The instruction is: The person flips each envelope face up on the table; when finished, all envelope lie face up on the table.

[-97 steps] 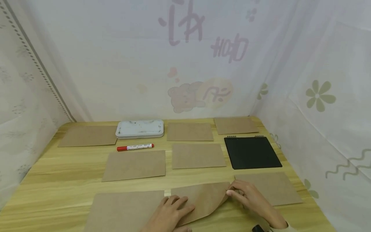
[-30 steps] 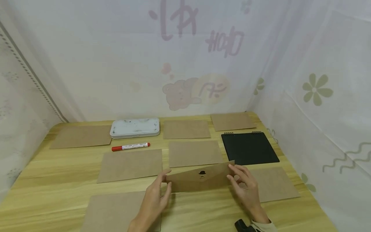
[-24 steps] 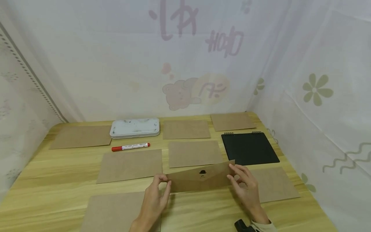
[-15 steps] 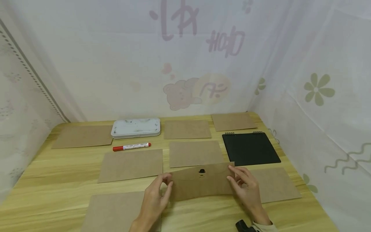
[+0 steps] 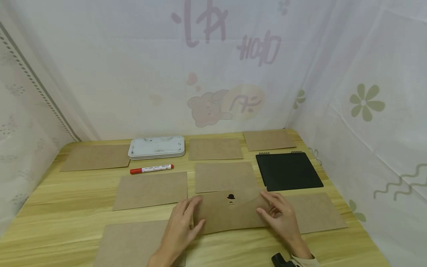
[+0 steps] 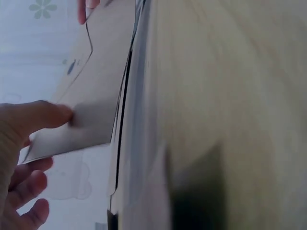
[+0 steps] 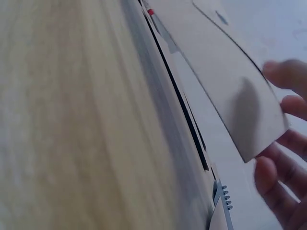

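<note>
A brown kraft-paper envelope [image 5: 230, 217], with a small black hat and moustache printed on its flap, is held between both hands above the near middle of the table. My left hand [image 5: 178, 226] holds its left edge; in the left wrist view the thumb [image 6: 45, 115] lies on the face and the other fingers are behind. At the opposite edge, my right hand [image 5: 283, 218] pinches the envelope, and the right wrist view shows fingers [image 7: 283, 76] on both sides of it. The envelope's face tilts toward the head camera, and its upper edge overlaps another envelope in that view.
Several more brown envelopes lie flat on the wooden table [image 5: 66, 207], one [image 5: 133, 241] near my left forearm, another [image 5: 317, 213] beside my right hand. Farther back are a white tin case [image 5: 156, 147], a red-capped marker [image 5: 151, 169] and a black spiral notebook [image 5: 289, 171].
Earlier the envelope lay plain side up with its right edge being raised. It has since been lifted and turned to its printed side, then tilted back to show more of its face.
</note>
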A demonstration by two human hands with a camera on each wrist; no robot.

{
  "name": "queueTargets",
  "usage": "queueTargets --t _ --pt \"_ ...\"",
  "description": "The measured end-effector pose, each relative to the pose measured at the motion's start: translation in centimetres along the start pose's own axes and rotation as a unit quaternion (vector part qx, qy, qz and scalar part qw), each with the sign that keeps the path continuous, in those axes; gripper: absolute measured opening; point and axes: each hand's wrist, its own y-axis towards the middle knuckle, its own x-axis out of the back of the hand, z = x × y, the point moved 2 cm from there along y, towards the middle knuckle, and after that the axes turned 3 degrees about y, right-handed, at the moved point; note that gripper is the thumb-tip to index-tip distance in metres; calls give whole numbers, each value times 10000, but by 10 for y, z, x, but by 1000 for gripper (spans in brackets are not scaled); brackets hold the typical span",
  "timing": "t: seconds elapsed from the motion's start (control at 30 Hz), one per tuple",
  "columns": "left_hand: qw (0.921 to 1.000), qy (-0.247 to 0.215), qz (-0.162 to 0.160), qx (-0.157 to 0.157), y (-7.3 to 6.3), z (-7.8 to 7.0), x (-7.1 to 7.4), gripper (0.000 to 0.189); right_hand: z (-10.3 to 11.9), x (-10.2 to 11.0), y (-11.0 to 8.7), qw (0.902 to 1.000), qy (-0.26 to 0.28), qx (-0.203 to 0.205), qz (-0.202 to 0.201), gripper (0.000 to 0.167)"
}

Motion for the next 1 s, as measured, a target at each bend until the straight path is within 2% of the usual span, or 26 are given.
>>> queueTargets --t 0.1,0.23,0.43,0.6,0.7,1.0 --pt "9996 215 181 77 -1 -1 2 67 -17 -3 -9 9998 -42 40 199 53" --pt "9977 450 429 252 -3 -1 2 66 -30 -5 -18 9982 -242 -149 526 49" --pt "9958 484 667 406 -7 -2 -1 65 -30 -6 -21 9934 -801 -291 770 45" --pt "9892 382 1255 658 -9 -2 -5 65 -28 -6 -21 9890 -1091 -429 905 45" --pt "9854 286 1521 704 -9 -3 -7 69 -27 -5 -21 9865 -1207 -507 987 44" --pt "9838 592 1612 521 -11 -10 -10 80 -26 -4 -23 9804 -1468 -743 1088 42"
